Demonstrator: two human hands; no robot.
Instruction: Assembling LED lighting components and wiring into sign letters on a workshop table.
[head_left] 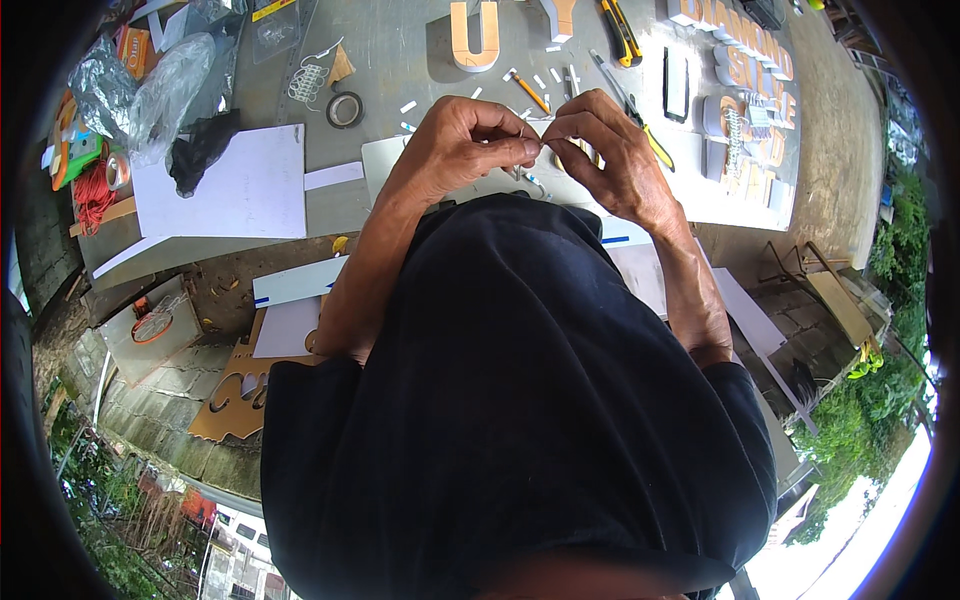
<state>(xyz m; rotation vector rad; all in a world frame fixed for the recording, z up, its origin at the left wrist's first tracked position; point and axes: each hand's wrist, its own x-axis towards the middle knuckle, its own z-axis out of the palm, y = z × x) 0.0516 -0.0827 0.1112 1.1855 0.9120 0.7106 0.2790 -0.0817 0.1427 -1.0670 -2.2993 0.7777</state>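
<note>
1. Left hand (455, 150) and right hand (612, 155) were raised over the bench (400, 60). Thumb and fingers of each were pinched together, the two pinches nearly meeting; anything between the tips was too small to tell.
2. Just below the fingers was a thin white-and-blue piece (535, 182), partly hidden; a pale board (382, 162) lay beneath both hands.
3. Just beyond the fingers, an orange pencil-like stick (530, 92) lay slantwise, small white strips (408, 107) scattered about.
4. Right of the fingers, past the hand, was a long tool with a yellow-and-black handle (656, 147), also slanted.
5. Left of the fingers, well apart, lay a dark tape roll (332, 111).
6. Farther beyond stood a tan-faced block letter (475, 58); a yellow-and-black cutter (622, 35) lay to its right.
7. Far left of the fingers, clear crumpled plastic (172, 95).
</note>
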